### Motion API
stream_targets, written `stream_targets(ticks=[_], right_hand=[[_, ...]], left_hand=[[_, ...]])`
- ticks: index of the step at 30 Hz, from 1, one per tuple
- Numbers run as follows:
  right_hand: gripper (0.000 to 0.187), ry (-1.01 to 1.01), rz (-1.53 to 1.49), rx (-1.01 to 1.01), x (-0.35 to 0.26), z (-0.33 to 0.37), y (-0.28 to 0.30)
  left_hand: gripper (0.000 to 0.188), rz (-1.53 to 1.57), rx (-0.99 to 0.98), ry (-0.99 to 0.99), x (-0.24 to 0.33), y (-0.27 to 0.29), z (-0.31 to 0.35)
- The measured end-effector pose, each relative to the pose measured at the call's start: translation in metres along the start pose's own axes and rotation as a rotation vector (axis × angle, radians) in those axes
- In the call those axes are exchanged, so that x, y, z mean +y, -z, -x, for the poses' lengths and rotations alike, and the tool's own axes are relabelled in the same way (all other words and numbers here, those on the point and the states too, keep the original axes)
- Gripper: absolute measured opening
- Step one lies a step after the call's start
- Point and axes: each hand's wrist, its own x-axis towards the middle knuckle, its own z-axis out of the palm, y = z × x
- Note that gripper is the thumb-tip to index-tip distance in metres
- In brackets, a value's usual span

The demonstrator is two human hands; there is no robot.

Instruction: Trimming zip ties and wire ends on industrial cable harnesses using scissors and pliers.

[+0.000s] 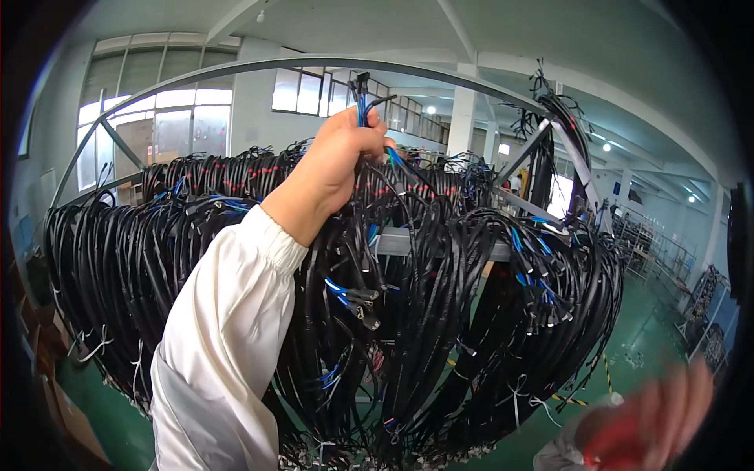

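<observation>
My left hand is raised in the middle of the view, its fingers closed round the end of a black wire harness. Blue wires and dark connectors stick up above the fist, and more blue and black wires come out below it. Behind and beneath the hand, many black wire harnesses hang in thick bundles over a metal rack. Low at the right, apart from the harnesses, my right hand is smeared by motion. Something red shows by its wrist; what the fingers do cannot be made out.
A grey metal bar of the rack arches above, and more harnesses hang from its right corner. A second row of harnesses with red marks hangs behind. White ties bind some bundles. Green floor lies to the right.
</observation>
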Motion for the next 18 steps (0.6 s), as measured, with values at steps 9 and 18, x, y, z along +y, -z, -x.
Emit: stream_targets(ticks=[9, 18], right_hand=[[0.057, -0.722, 0.233, -0.066, 0.145, -0.114, 0.007], [0.057, -0.784, 0.136, -0.078, 0.142, -0.125, 0.012]], left_hand=[[0.024, -0.018, 0.013, -0.029, 0.000, -0.003, 0.003], [0.014, -0.149, -0.157, 0.003, 0.005, -0.001, 0.006]])
